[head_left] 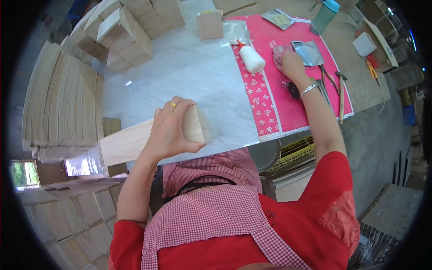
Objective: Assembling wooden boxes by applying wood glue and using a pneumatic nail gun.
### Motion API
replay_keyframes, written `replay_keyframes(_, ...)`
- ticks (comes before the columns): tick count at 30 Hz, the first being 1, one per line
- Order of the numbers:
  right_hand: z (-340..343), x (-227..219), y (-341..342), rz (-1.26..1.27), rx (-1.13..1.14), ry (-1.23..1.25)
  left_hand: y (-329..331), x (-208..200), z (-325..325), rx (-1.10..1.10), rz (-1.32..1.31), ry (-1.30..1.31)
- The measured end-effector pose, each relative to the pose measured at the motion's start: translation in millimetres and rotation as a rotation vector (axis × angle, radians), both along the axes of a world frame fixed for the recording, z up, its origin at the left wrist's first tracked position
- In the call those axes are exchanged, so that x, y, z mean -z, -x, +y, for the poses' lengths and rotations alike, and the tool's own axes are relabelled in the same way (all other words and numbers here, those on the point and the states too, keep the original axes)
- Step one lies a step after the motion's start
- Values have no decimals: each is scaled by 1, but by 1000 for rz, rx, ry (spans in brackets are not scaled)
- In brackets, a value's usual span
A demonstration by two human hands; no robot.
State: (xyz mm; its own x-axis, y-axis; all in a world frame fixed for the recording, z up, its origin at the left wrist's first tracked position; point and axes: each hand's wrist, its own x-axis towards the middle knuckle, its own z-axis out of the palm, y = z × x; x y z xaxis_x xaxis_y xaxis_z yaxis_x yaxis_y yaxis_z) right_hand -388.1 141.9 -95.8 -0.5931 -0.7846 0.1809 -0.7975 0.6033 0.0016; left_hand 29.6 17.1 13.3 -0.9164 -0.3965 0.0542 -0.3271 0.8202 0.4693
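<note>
My left hand (171, 128) is closed over a pale wooden board (128, 141) near the table's front edge. Its thumb is on the near side, its fingers on the far side, close to the board's right end. At the far right, my right hand (291, 64) reaches onto a pink patterned mat (294, 108), its fingers on a crumpled clear plastic bag (280, 53); the fingertips are partly hidden. A white glue bottle (252, 59) with a red tip lies to its left. Just right of that hand is a silvery packet (308, 53).
Tall stacks of wooden boards (60, 99) and blocks (128, 40) fill the table's left and back. A hammer (341, 96) and pliers (330, 78) lie on the mat's right side. A teal-lidded bottle (325, 18) stands at the back right. A small wooden block (210, 25) stands at the back.
</note>
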Motion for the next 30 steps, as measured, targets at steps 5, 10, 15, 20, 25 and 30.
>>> replay_keyframes(5,-6,-3,4,-15,-47,-52,0,11,-6,17,101,42)
replay_keyframes(10,9,-22,-1,40,41,97,0,15,-13,0,71,28)
replay_keyframes(15,99,-26,-38,85,-35,353,-1,23,-14,2,123,76)
replay_keyframes(20,182,2,-71,-97,24,189,-1,23,-9,-13,101,63)
replay_keyframes(25,182,9,-48,-17,-25,40,0,26,-8,-17,97,78)
replay_keyframes(30,164,-32,-25,-125,196,-76,4,26,-10,12,112,84)
